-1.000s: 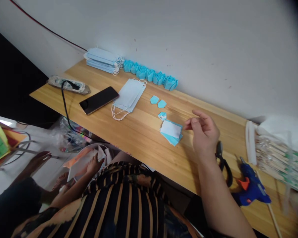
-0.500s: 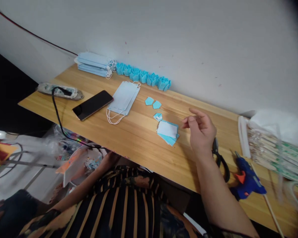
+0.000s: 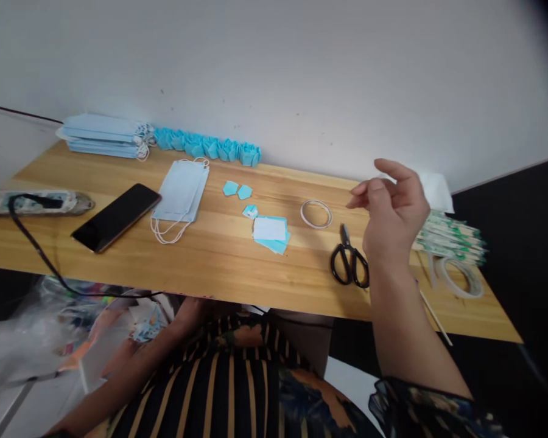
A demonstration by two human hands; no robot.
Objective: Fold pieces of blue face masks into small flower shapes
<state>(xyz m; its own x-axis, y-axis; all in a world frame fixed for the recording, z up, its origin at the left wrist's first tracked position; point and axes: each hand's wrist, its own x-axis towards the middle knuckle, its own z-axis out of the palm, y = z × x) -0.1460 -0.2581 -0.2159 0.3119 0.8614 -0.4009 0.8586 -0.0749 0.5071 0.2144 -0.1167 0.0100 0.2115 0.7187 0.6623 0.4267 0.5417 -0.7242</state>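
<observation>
My right hand hovers above the right part of the table. Its fingers are loosely bent and apart, and I see nothing in them. Beside it lie black-handled scissors and a roll of tape. My left hand is low at the table's front edge, its fingers hidden. Between the hands lies a small stack of blue and white cut pieces. Just behind it are two blue five-sided pieces and a small blue-and-white piece.
Folded blue flowers line the wall beside stacked face masks. More masks, a phone and a power strip lie left. At right are green-and-white packaged sticks and a wider tape roll.
The view has turned right, bringing the tape roll and whole scissors into sight. My right hand has shifted right, away from the cut pieces. The blue glue gun is now hidden behind my right arm.
</observation>
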